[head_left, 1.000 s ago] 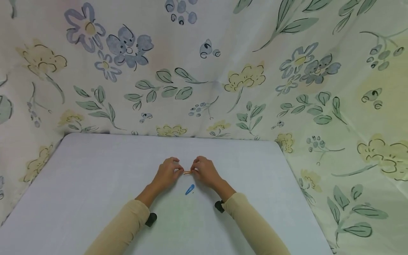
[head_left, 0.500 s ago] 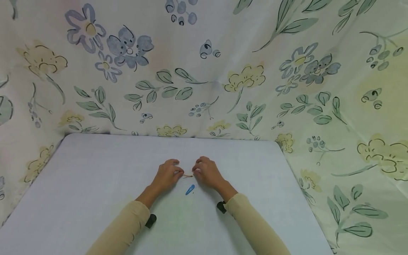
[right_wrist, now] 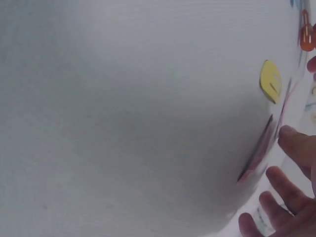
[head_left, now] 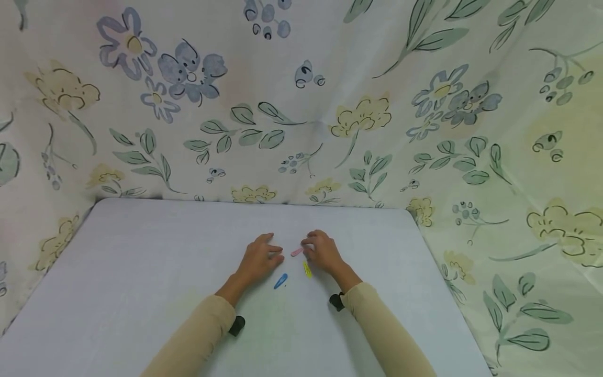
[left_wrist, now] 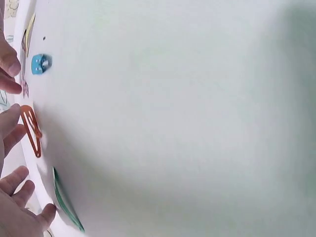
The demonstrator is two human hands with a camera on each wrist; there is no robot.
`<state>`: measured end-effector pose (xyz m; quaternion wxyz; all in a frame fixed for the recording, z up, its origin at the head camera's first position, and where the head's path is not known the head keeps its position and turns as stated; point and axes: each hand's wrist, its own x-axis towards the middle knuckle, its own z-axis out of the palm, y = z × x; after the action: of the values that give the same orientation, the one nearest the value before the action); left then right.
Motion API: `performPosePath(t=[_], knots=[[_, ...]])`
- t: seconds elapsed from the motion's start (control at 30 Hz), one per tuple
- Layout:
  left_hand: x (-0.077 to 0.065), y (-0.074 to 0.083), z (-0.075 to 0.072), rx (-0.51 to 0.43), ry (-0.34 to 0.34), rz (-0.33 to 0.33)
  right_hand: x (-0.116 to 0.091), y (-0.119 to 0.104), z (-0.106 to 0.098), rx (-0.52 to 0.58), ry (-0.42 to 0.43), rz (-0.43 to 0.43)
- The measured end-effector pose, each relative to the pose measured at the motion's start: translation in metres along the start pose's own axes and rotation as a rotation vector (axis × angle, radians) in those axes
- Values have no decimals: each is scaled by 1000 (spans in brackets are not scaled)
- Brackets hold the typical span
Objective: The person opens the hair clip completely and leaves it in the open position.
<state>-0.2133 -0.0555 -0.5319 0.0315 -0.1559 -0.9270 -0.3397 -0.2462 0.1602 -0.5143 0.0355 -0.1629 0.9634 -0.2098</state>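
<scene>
In the head view my left hand (head_left: 260,260) hovers low over the white table with its fingers spread. An orange snap hair clip (left_wrist: 30,131) is right at its fingertips, hidden under the hand from above. A green hair clip (left_wrist: 66,200) lies beneath the same hand. My right hand (head_left: 324,251) is extended over the table, its fingers apart, beside the end of a pink hair clip (head_left: 297,252). Under those fingers shows a dark red clip (right_wrist: 256,153). A yellow hair clip (head_left: 307,269) lies nearer me, and a blue hair clip (head_left: 280,281) sits between the hands.
The white tabletop (head_left: 141,262) extends around both hands and ends at a far edge. A flower-printed cloth (head_left: 301,152) hangs behind it. A tiny dark speck (head_left: 285,286) lies by the blue clip.
Both hands have shifted right, the right one uncovering the pink and yellow clips. The orange clip, earlier stretched between the hands' fingertips, is now by the left fingers, which have spread.
</scene>
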Motion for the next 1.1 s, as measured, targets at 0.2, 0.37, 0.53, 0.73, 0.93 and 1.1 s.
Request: performPosePath(t=[0.2, 0.37, 0.53, 0.73, 0.93, 1.1], knots=[[8, 16, 7, 24, 24, -38, -1, 3, 3, 54, 14, 34], [14, 26, 15, 39, 28, -123, 1, 3, 5, 65, 53, 56], [16, 31, 19, 96, 56, -160, 1, 0, 7, 67, 74, 69], [15, 36, 21, 91, 91, -199, 0, 0, 9, 75, 103, 49], [15, 36, 22, 95, 112, -221, -3, 3, 12, 94, 128, -24], [16, 33, 23, 64, 109, -229, -4, 4, 12, 97, 117, -64]])
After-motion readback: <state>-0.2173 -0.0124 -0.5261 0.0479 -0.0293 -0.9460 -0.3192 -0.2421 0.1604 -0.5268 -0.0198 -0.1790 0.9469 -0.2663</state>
